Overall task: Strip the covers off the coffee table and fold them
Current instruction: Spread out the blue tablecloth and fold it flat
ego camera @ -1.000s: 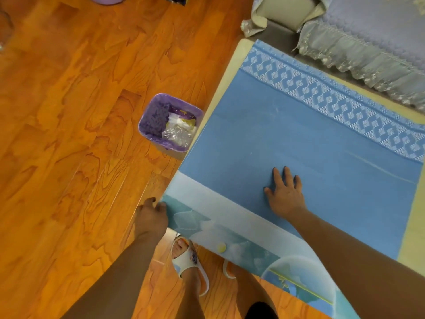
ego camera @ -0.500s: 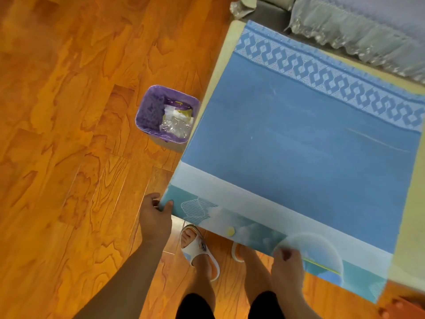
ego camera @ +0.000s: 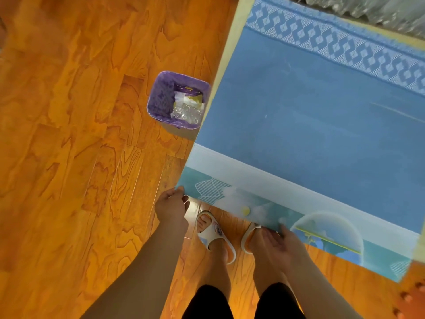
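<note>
The left hand (ego camera: 171, 207) pinches the near left corner of the cover (ego camera: 317, 125), fingers curled under the edge, thumb on top. The right hand (ego camera: 276, 242) grips the same near edge further along, thumb over the printed border; its fingers go under the sheet, so I cannot tell how they sit. Both grips look closed on the cover.

The cover lies flat over the table (ego camera: 226, 49), blue middle up, with its pale printed border hanging off the near side above the person's slippered feet. A cream strip of table shows along the left edge.

A purple bin (ego camera: 158, 97) stands on the floor (ego camera: 69, 134) just beside the table's left edge. If the sheet is dragged sideways, its corner could dip into the bin or knock it. With the hands close together on one end, the far right part may sag and trail on the floor, or fold crookedly. The slack border could also catch under the feet.
</note>
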`<state>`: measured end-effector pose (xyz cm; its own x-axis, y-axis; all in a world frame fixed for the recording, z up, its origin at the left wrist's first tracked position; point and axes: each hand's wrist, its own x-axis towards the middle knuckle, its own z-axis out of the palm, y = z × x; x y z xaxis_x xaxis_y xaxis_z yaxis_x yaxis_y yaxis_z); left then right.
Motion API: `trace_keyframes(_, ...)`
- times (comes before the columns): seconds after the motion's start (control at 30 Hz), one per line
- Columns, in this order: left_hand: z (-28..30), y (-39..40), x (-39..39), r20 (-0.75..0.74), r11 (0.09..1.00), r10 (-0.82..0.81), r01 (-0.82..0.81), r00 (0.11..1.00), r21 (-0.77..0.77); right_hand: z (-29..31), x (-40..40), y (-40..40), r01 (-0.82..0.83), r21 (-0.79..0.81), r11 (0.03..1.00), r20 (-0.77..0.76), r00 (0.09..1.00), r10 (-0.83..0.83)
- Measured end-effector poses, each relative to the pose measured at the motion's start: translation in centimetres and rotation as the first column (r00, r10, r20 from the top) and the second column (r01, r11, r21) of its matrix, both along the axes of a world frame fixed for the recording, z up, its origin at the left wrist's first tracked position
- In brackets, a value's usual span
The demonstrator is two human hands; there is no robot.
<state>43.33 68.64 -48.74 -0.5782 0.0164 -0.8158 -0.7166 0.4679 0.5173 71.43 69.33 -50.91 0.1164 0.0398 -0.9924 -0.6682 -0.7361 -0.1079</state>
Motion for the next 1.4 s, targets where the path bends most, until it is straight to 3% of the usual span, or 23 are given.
trace_keyframes(0.33,-0.1,0.0,-1.4,0.051,0.997,-0.076,0.076,0.996,-0.01,3.8,-0.2,0.9,-0.061,0.064,0.996,0.107,0.993,0.054)
trace_keyframes(0.87,-0.3,-0.1,-1.0,-0.004,0.985,-0.172,0.172,0.985,-0.014,4.2,0.2,1.1,-0.009,0.062,0.998,0.088,0.996,0.004)
trace_keyframes(0.93,0.0,0.2,-0.8,-0.043,0.975,-0.223,0.222,0.974,-0.026,4.7,-0.1,1.1,0.05,0.093,0.994,0.058,0.997,-0.055)
trace_keyframes(1.07,0.7,0.5,-0.2,-0.265,0.949,-0.315,0.309,0.911,-0.066,5.2,0.7,1.7,0.201,0.168,0.965,0.0,0.979,-0.204)
trace_keyframes(1.1,1.1,0.5,0.4,-0.252,0.96,-0.267,0.278,0.93,0.009,5.0,1.8,1.7,0.247,0.178,0.952,0.033,0.966,-0.257)
trace_keyframes(1.17,2.4,0.8,1.9,-0.034,0.968,-0.09,0.095,0.995,0.233,4.7,3.9,1.5,0.327,0.21,0.922,0.061,0.936,-0.346)
trace_keyframes(1.23,3.1,0.9,3.5,0.251,0.95,-0.07,-0.012,0.965,0.313,4.4,6.2,1.1,0.398,0.235,0.887,0.092,0.899,-0.427)
trace_keyframes(1.27,3.2,0.9,4.3,0.341,0.953,-0.127,0.019,0.932,0.303,4.7,7.1,1.2,0.421,0.242,0.874,0.11,0.883,-0.456)
trace_keyframes(1.33,3.0,0.9,5.3,0.385,0.956,-0.211,0.108,0.898,0.273,5.0,9.6,1.3,0.474,0.243,0.847,0.148,0.844,-0.515)
trace_keyframes(1.4,2.6,1.3,6.2,0.307,0.961,-0.227,0.162,0.924,0.224,4.8,12.9,1.3,0.509,0.25,0.824,0.169,0.815,-0.555)
